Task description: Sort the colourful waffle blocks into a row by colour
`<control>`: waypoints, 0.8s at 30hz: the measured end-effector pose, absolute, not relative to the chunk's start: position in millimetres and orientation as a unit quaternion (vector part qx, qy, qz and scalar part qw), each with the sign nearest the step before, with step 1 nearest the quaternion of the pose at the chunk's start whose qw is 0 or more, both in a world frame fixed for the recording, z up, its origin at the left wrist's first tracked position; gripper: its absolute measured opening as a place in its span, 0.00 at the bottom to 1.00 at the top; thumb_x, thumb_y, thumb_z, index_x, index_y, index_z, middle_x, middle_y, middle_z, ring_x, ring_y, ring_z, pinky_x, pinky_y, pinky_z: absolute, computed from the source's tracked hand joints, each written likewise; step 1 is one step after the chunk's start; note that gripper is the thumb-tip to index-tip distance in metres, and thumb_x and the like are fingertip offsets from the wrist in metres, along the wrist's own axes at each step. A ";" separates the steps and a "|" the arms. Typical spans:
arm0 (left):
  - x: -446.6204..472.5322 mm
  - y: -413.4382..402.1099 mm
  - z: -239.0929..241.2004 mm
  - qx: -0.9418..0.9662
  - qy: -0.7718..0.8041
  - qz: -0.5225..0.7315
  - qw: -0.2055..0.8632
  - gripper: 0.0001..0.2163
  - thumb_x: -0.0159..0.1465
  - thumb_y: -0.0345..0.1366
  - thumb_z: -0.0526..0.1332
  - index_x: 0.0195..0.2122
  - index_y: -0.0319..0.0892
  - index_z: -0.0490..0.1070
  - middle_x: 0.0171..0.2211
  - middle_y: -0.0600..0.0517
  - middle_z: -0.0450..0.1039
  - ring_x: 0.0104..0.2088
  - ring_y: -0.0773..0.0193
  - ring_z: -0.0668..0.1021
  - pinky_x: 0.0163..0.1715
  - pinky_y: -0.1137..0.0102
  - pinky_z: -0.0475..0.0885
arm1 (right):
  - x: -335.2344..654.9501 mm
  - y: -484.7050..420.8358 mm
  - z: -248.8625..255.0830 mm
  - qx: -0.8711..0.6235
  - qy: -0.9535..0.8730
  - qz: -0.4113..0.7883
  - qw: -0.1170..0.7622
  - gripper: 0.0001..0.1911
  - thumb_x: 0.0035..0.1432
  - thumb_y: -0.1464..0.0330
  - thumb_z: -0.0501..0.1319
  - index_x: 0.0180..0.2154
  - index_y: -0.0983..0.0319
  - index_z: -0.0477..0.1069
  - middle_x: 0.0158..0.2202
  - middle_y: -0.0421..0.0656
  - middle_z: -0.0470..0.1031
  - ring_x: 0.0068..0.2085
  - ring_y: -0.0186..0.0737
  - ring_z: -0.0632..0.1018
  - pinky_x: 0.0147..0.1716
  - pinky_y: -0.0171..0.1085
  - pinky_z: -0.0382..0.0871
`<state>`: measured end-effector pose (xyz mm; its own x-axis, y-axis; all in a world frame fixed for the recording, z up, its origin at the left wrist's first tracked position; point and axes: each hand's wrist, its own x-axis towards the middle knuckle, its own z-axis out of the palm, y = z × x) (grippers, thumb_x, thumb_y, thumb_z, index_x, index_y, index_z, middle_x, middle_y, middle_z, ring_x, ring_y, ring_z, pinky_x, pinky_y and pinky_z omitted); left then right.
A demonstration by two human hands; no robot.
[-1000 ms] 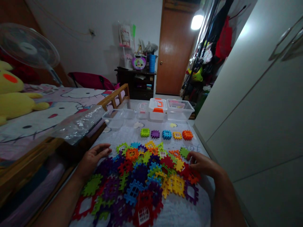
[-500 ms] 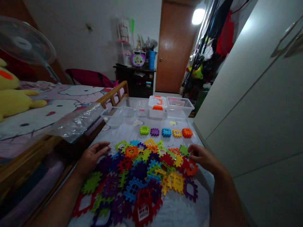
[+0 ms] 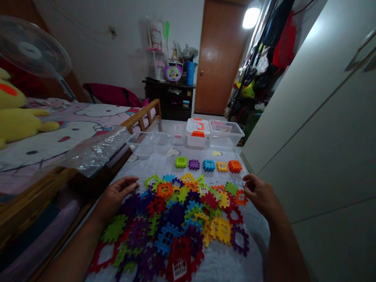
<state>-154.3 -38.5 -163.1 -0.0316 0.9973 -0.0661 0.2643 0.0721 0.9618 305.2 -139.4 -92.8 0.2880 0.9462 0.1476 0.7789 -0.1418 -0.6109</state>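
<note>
A wide heap of colourful plastic interlocking building pieces (image 3: pixel 176 213) with toothed edges covers the near part of the table. At the heap's left edge is my left hand (image 3: pixel 119 194), its fingers loosely bent and apart, with nothing in it. My right hand (image 3: pixel 260 194), at the right edge, has its fingers curled in with the thumb at the side of an orange square piece (image 3: pixel 241 197). Beside that piece lie a green piece (image 3: pixel 231 188) and a red ring-shaped piece (image 3: pixel 235 215). A purple frame piece (image 3: pixel 240 239) lies nearer to me.
Beyond the heap stands a row of sorted pieces: green (image 3: pixel 181 162), purple (image 3: pixel 194 164), blue (image 3: pixel 208 165), yellow (image 3: pixel 222 167) and orange (image 3: pixel 235 166). Clear plastic boxes (image 3: pixel 226 135) and a lidded box (image 3: pixel 198 135) stand behind. A bed rail (image 3: pixel 143 117) borders the left, a cabinet (image 3: pixel 323 141) the right.
My right hand has shifted right and slightly away from me. The orange square piece has moved farther from me, uncovering more of the red ring-shaped piece. My left hand stays nearly still.
</note>
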 end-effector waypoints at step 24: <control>-146.4 -44.8 -153.8 0.553 0.569 0.430 0.430 0.23 0.47 0.54 0.70 0.37 0.42 0.77 0.32 0.48 0.81 0.36 0.53 0.81 0.39 0.63 0.76 | 270.3 -133.7 -113.7 -0.672 -0.691 0.206 0.172 0.26 0.48 0.68 0.62 0.51 0.63 0.70 0.50 0.52 0.74 0.51 0.50 0.74 0.52 0.47 0.66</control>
<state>-146.4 -44.8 -153.8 -0.0173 0.9997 -0.0144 0.2606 0.0184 0.9653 270.3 -133.7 -113.7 -0.0390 0.9985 -0.0390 0.8573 0.0134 -0.5147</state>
